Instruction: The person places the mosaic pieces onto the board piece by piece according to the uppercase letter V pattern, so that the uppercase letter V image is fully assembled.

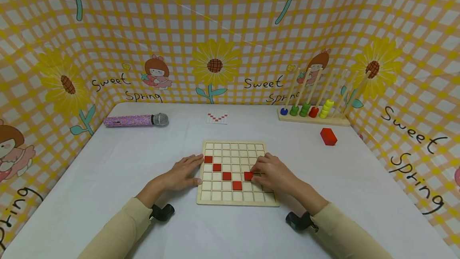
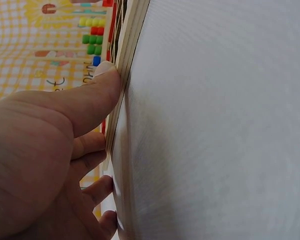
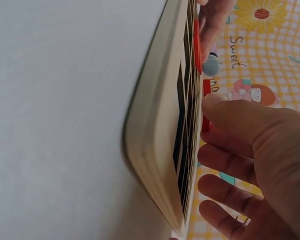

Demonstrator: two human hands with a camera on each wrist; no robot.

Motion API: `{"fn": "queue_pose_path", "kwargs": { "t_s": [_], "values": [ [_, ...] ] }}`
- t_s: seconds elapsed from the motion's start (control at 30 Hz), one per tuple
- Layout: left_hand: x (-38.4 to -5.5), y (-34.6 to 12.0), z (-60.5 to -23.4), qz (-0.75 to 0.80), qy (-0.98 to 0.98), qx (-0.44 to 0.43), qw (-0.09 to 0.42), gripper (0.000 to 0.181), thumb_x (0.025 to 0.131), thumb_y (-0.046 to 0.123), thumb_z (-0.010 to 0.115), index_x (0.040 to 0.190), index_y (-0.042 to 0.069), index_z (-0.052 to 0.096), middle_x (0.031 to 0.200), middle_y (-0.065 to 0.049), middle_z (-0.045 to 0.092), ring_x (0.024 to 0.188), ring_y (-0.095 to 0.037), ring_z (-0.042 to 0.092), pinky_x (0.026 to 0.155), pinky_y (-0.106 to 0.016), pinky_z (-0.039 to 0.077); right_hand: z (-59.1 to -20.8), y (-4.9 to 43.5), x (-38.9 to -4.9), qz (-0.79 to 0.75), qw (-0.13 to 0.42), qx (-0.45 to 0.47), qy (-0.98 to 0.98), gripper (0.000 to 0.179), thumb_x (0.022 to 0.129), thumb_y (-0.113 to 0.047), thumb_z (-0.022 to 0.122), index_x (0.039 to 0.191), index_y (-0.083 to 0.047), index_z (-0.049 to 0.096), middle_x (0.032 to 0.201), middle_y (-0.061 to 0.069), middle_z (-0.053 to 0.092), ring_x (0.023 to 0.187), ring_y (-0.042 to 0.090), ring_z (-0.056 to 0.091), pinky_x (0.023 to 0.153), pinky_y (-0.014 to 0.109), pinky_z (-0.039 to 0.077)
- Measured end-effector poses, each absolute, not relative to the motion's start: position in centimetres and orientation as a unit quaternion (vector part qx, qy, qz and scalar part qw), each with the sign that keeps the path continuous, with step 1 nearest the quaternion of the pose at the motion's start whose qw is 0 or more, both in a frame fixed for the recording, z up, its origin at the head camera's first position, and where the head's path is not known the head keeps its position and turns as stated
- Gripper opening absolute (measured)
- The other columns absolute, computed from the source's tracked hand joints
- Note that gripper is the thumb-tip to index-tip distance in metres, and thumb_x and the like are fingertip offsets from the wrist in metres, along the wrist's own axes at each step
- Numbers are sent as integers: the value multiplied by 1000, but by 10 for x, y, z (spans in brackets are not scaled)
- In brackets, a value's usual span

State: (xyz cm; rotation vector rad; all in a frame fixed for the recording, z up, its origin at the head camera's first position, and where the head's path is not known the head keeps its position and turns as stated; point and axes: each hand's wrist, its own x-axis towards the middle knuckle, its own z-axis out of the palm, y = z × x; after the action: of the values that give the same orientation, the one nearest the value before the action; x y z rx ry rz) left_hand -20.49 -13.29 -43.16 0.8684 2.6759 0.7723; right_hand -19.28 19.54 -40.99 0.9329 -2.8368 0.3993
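Note:
A wooden grid board (image 1: 230,203) lies on the white table, with several red square tiles (image 1: 217,167) in its cells along a slanting line. My right hand (image 1: 274,174) is over the board's right half. Its thumb and index finger pinch another red tile (image 3: 206,90), the other fingers bent loosely. In the head view that tile sits over a cell up and right of the lowest one; whether it is fully seated I cannot tell. My left hand (image 1: 181,173) rests at the board's left edge, thumb and fingertips touching the rim, also seen in the left wrist view.
Behind the board lies a small card (image 1: 217,117) with a red V pattern on a grid. A glittery microphone (image 1: 133,120) lies back left. At back right stand a peg stand (image 1: 312,120) with coloured beads and a red block (image 1: 328,136). Patterned cloth (image 1: 230,23) surrounds the table.

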Motion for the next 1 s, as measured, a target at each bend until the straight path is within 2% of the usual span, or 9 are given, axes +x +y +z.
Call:
{"fn": "queue_pose_path", "kwargs": {
  "t_s": [0.37,1.0],
  "values": [
    [-205,-133,-434,266,911,293,113,72,92,31,60,148,3,26,158,-12,20,144,-41,15,112,-63,18,-408,190,-192,136,45,299,-943,16,80,-25,75,92,-14,74,91,-5,65,89,13,50,75,29,42],
    [-205,-133,-431,270,909,294,117,71,92,30,59,148,2,25,158,-13,20,144,-42,14,112,-63,17,-411,188,-195,125,58,312,-940,18,80,-27,75,93,-14,75,90,-5,65,88,13,49,74,28,42]
  ]
}}
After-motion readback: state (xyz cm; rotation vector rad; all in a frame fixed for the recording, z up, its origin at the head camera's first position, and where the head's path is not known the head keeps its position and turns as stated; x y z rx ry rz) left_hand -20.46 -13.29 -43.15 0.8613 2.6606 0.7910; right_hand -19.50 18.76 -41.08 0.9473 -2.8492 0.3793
